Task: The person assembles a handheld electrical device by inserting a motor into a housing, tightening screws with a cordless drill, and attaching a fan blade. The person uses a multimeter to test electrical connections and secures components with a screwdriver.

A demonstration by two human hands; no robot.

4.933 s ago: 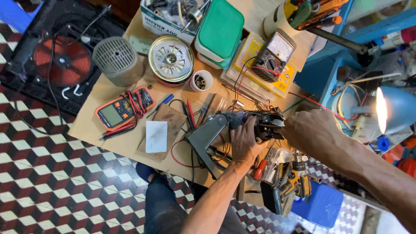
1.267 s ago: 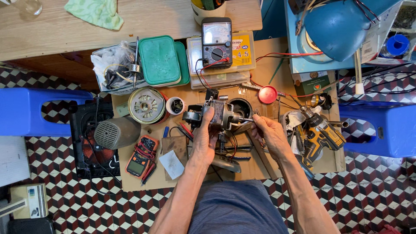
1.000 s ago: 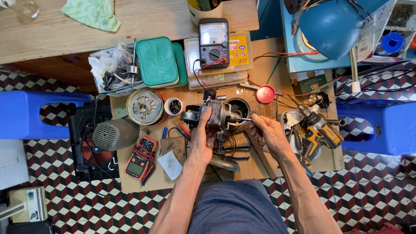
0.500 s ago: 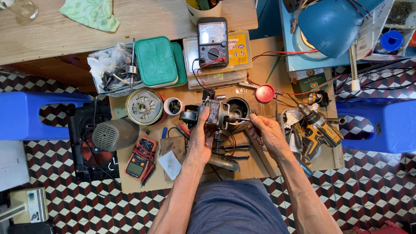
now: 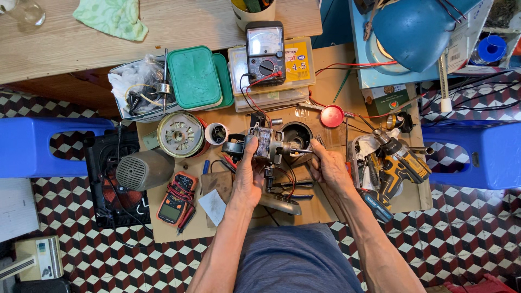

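Observation:
Over the middle of a low wooden board (image 5: 336, 100) I hold a small electric motor (image 5: 267, 144) with a steel shaft pointing right. My left hand (image 5: 248, 176) grips the motor body from below. My right hand (image 5: 327, 165) sits at the shaft end, fingers touching it. A dark round housing (image 5: 297, 135) lies just behind the motor. A grey metal bracket (image 5: 282, 203) and pliers lie under my wrists.
An analogue meter (image 5: 265, 51) with red leads stands at the back, an orange digital meter (image 5: 176, 198) front left. Green lidded boxes (image 5: 195, 76), a rotor disc (image 5: 180, 134), a grey fan cover (image 5: 142, 169), a cordless drill (image 5: 399, 165), a blue lamp (image 5: 418, 30) and blue stools (image 5: 32, 144) surround the board.
Since the oldest frame my view has swung round to face the bench squarely. In the last second the motor has shifted slightly and my right hand has stayed at the shaft.

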